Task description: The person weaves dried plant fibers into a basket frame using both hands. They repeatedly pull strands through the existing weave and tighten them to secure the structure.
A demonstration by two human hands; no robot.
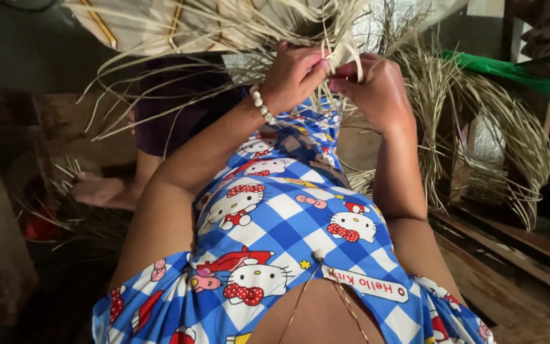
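Note:
My left hand [294, 73], with a white bead bracelet on its wrist, pinches pale dried leaf strips [342, 48] at the edge of a woven straw piece [160, 25] held up in front of me. My right hand [377, 89] is right beside it, fingertips closed on the same strips. The two hands nearly touch. Loose strip ends fan out and hang down around them. Below the hands lies my lap in a blue and white checked dress with cartoon prints [275, 223].
A big bundle of dried straw [479, 121] lies to the right, with a green strip [510, 70] over it. Another person's bare foot [100, 191] rests at the left, near a red object [36, 223]. Wooden planks [510, 255] run along the lower right.

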